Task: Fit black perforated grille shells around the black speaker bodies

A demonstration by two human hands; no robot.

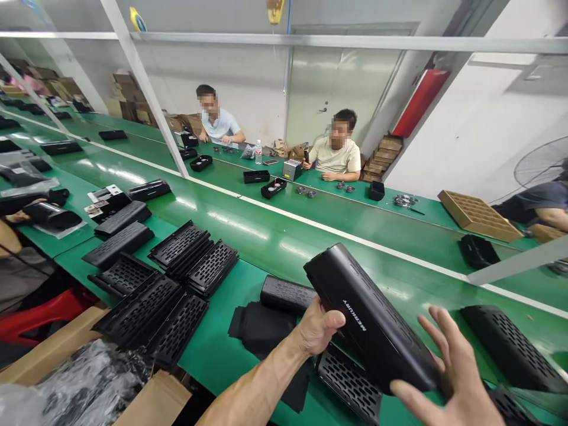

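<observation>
My left hand (pixel 320 326) grips a long black speaker housing (pixel 368 313) with "MERKURY" printed on its side, thumb on the near face and the other fingers hidden behind. Tilted, the housing is raised above the green bench. At its lower right end is my right hand (pixel 461 373), fingers spread and thumb apart; whether it touches the housing I cannot tell. Below lies a slotted black grille panel (pixel 348 378), and behind my left wrist are black sheets (pixel 260 328) and another slotted black housing (pixel 286 294).
Stacks of slotted black panels (pixel 177 296) lie to the left, near an open carton (pixel 151 402) holding plastic wrap. A slotted black housing (pixel 510 343) sits at right. Beyond the green conveyor (pixel 284 231), two people sit working. A metal post (pixel 146 89) and rail cross the view.
</observation>
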